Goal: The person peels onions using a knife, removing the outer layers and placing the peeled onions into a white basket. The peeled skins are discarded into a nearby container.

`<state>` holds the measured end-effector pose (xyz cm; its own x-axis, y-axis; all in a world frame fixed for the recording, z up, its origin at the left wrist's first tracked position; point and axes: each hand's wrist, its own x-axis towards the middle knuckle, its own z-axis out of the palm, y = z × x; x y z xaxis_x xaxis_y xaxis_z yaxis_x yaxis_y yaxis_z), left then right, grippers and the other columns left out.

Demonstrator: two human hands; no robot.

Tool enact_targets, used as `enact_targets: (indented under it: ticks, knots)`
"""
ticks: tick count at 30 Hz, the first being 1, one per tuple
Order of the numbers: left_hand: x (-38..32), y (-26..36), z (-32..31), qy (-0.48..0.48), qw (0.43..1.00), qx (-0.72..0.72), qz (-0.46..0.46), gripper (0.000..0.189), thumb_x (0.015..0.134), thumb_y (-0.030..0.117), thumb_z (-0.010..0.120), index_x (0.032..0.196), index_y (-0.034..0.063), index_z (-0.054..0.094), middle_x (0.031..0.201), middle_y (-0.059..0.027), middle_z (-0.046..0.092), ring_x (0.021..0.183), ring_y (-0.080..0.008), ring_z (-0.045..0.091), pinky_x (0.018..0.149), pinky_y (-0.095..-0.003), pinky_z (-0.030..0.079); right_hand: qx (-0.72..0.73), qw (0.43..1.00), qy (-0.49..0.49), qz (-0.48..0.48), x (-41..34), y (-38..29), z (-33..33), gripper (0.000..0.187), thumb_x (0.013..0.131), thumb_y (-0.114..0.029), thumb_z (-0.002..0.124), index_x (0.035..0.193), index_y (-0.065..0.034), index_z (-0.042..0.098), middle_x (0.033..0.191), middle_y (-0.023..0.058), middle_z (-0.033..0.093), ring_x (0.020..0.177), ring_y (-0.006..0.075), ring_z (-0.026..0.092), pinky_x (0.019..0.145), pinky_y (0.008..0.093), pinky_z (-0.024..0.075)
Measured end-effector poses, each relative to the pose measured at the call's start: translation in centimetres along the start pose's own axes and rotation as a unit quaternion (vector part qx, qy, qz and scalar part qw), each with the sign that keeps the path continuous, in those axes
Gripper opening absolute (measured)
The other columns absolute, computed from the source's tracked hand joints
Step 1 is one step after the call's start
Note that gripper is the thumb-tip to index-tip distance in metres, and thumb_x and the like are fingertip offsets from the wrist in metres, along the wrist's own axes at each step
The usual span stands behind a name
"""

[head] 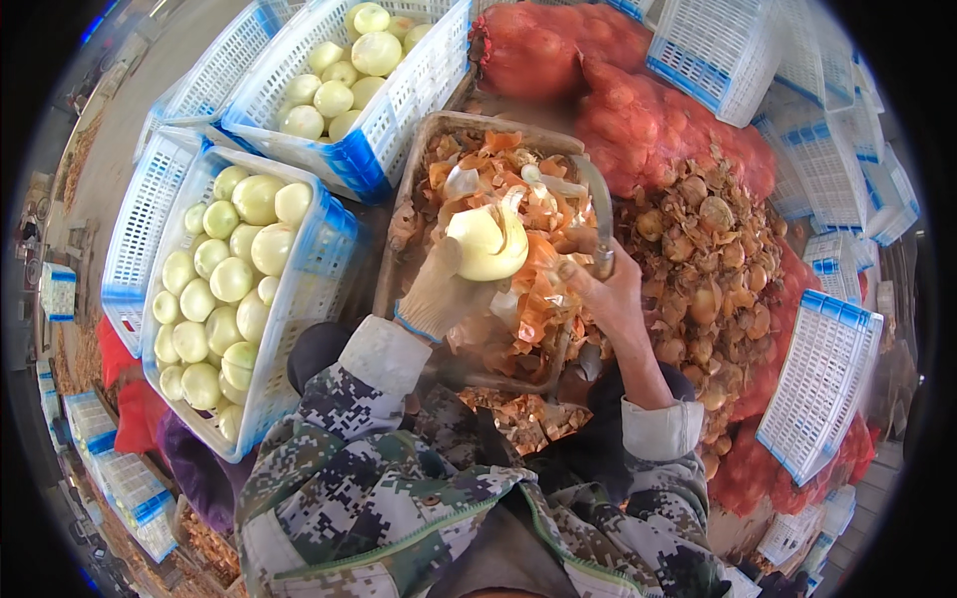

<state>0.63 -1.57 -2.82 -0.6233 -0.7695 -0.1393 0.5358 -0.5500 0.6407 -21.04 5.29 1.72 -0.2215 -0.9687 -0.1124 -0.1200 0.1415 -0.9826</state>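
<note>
My left hand, in a pale knit glove, holds a pale onion with a layer partly lifted from it. My bare right hand grips the handle of a curved-blade knife, whose blade points up and away from me. Both hands are over a worn tub heaped with orange-brown onion skins. Left of the tub stands a white and blue plastic crate filled with peeled onions.
Another crate of peeled onions stands beyond. At right lie unpeeled onions among loose skins. Red mesh sacks of onions lie behind them. Empty crates stand farther right. Skins cover the floor between my legs.
</note>
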Motion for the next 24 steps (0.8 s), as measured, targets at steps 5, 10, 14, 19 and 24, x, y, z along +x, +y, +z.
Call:
enact_targets:
  ticks: [5, 10, 14, 19, 24]
  knots:
    - [0.1, 0.9, 1.3, -0.057, 0.993, 0.093, -0.045, 0.097, 0.072, 0.042, 0.085, 0.149, 0.0065, 0.037, 0.134, -0.0098, 0.056, 0.121, -0.0233, 0.059, 0.099, -0.0363, 0.052, -0.014, 0.999, -0.037, -0.012, 0.3, -0.7, 0.9, 0.069, 0.078, -0.038, 0.085, 0.125, 0.0031, 0.058, 0.097, 0.0027, 0.066, 0.086, 0.0085, 0.06, 0.076, 0.0247, 0.051]
    - [0.2, 0.0, 1.5, -0.055, 0.981, 0.186, -0.021, 0.098, 0.067, 0.008, 0.08, 0.153, 0.006, 0.031, 0.138, -0.0109, 0.054, 0.125, -0.0244, 0.056, 0.103, -0.0358, 0.049, -0.004, 0.999, -0.033, 0.038, 1.0, 0.3, 0.4, 0.042, 0.087, -0.031, 0.078, 0.113, -0.0005, 0.065, 0.077, -0.003, 0.061, 0.066, 0.0023, 0.05, 0.057, 0.02, 0.0407]
    - [-0.1, 0.2, 2.7, -0.015, 0.994, 0.108, -0.019, 0.084, 0.074, -0.003, 0.062, 0.152, 0.0052, 0.032, 0.134, -0.0124, 0.056, 0.119, -0.0218, 0.058, 0.1, -0.0331, 0.049, 0.126, 0.991, -0.006, 0.044, 0.5, 0.3, 1.2, 0.022, 0.093, -0.024, 0.071, 0.097, -0.0033, 0.064, 0.066, -0.0049, 0.056, 0.05, 0.0011, 0.044, 0.044, 0.0187, 0.0315]
    - [0.4, 1.2, 3.3, 0.017, 0.999, -0.018, 0.03, 0.07, 0.08, 0.005, 0.061, 0.145, 0.0012, 0.038, 0.13, -0.0142, 0.057, 0.118, -0.0269, 0.059, 0.1, -0.0388, 0.05, 0.136, 0.988, -0.06, 0.039, 0.0, 0.6, 2.3, 0.02, 0.093, -0.024, 0.07, 0.092, -0.0053, 0.063, 0.064, -0.0047, 0.054, 0.049, 0.001, 0.045, 0.041, 0.0194, 0.0302]
    - [0.9, 0.4, 1.6, 0.033, 0.998, 0.026, 0.054, 0.081, 0.084, 0.049, 0.073, 0.141, -0.0001, 0.043, 0.133, -0.0137, 0.056, 0.124, -0.0262, 0.055, 0.103, -0.0415, 0.047, 0.071, 0.993, -0.091, 0.034, -0.2, -1.5, 1.1, 0.026, 0.091, -0.026, 0.072, 0.092, -0.001, 0.064, 0.09, 0.0039, 0.065, 0.067, 0.0041, 0.056, 0.057, 0.0208, 0.0432]
